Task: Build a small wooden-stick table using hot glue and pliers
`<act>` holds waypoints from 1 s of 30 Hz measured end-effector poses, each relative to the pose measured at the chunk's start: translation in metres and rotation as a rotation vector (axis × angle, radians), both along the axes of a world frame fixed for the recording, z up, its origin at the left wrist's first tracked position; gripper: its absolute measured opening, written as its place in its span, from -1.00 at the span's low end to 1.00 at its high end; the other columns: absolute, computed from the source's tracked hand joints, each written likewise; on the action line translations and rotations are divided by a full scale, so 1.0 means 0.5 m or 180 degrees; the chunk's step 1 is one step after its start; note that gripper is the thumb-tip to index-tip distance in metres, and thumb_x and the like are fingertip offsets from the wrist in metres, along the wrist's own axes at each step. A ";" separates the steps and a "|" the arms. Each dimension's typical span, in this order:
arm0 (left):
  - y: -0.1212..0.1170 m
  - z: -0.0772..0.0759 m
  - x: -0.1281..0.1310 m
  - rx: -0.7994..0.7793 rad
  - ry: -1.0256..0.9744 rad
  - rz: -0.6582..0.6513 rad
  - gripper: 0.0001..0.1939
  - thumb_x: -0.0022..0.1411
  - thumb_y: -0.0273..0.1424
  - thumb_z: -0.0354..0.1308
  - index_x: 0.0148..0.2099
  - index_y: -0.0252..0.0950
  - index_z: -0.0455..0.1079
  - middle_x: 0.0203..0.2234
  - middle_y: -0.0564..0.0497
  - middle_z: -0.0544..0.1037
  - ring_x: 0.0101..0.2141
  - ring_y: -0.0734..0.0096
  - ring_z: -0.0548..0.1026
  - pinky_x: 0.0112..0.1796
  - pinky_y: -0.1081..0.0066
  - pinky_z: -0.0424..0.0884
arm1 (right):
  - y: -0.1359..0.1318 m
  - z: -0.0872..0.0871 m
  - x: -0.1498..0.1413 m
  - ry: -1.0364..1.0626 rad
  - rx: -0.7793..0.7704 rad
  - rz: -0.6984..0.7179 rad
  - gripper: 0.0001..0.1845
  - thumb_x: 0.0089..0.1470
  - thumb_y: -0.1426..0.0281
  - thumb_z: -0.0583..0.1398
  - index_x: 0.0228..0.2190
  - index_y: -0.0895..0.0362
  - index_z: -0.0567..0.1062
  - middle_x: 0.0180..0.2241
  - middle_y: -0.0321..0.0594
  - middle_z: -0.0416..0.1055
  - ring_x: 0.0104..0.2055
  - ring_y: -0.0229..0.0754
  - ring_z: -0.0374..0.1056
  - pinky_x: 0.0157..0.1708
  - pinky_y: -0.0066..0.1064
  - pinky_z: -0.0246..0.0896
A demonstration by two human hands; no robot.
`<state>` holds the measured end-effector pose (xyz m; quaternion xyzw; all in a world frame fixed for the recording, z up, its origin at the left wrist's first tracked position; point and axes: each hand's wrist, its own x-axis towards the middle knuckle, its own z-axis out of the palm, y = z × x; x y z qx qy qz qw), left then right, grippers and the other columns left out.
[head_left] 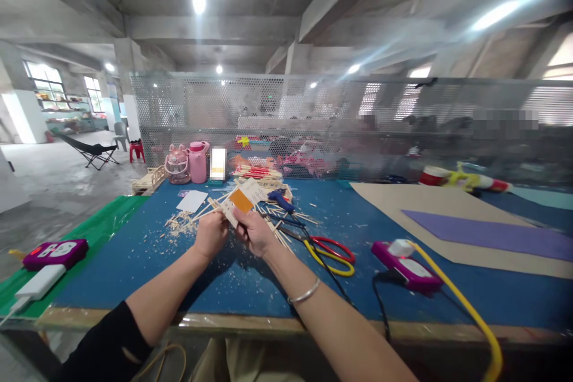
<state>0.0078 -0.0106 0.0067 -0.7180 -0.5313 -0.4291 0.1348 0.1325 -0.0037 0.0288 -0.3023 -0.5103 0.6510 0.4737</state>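
Over the blue tabletop, both of my hands are closed on a white-and-orange printed packet (pixel 242 200), which tilts away from me. My left hand (pixel 212 234) is curled into a fist at its lower left edge; the fingertips are hidden. With the thumb lying along its near side, my right hand (pixel 256 233) pinches the packet from the right. Thin wooden sticks (pixel 275 230) lie scattered behind and beside my hands. A blue glue gun (pixel 282 200) rests just beyond them. Scissors with red and yellow handles (pixel 331 255) lie to the right of my right hand.
Wood scraps (pixel 179 224) and a white paper (pixel 192 201) lie at left. Pink bottles (pixel 199 162) and a lit phone (pixel 218 164) stand at the back before a mesh partition (pixel 188 101). A purple power strip (pixel 405 268) with a yellow cable sits at right, near purple sheet material (pixel 492 236).
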 end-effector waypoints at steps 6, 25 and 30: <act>0.000 -0.004 0.003 0.0083 -0.0110 -0.0090 -0.81 0.13 -0.50 -0.02 -0.38 -0.31 0.43 -0.50 -0.09 0.54 -0.45 0.34 0.50 -0.38 0.45 0.36 | -0.003 0.006 0.003 0.0052 0.0027 0.0060 -0.42 -0.30 -0.01 0.27 -0.83 0.14 0.15 -0.90 -0.49 -0.04 -0.83 -0.49 -0.15 -0.81 -0.57 -0.33; -0.011 0.008 0.014 -0.0033 -0.0624 -0.0098 -0.76 0.16 -0.40 -0.03 -0.46 -0.32 0.41 -0.57 -0.08 0.52 -0.50 0.36 0.49 -0.46 0.48 0.32 | -0.005 -0.004 -0.009 -0.0189 0.0342 -0.0114 -0.35 -0.28 -0.13 0.19 -0.88 0.13 0.17 -0.91 -0.45 -0.04 -0.82 -0.47 -0.15 -0.79 -0.53 -0.37; -0.014 0.010 0.016 -0.0051 -0.0622 -0.0108 -0.77 0.15 -0.42 -0.03 -0.44 -0.32 0.42 -0.57 -0.08 0.52 -0.52 0.38 0.48 -0.46 0.48 0.31 | -0.004 -0.002 -0.008 -0.0194 0.0335 -0.0076 -0.35 -0.29 -0.11 0.21 -0.89 0.13 0.16 -0.92 -0.45 -0.05 -0.83 -0.47 -0.15 -0.79 -0.52 -0.38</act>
